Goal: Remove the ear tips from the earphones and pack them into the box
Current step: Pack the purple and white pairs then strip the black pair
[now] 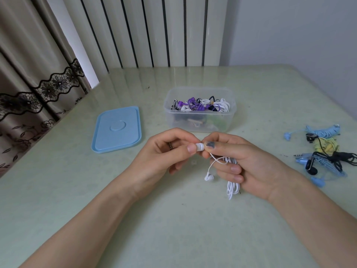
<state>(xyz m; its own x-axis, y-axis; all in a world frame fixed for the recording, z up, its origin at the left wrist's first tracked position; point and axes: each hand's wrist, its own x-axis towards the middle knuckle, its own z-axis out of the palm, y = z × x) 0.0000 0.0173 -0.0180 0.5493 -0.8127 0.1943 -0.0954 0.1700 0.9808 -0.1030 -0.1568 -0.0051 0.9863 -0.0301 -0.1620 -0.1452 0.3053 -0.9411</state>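
My right hand (249, 163) grips a coiled white earphone set (231, 182) above the table, its thumb and forefinger pinching one earbud. My left hand (166, 151) pinches the white ear tip (200, 147) on that earbud between thumb and forefinger. The second white earbud (209, 177) dangles below on its thin cable. A small clear ear tip (193, 162) lies on the table under my hands. Behind them stands the open clear plastic box (200, 120), holding purple, white and black earphones.
The blue box lid (117, 130) lies flat to the left of the box. A pile of blue, yellow and black earphones (324, 151) sits at the right. The pale green table (173, 229) ends at a curtain on the left and a radiator behind.
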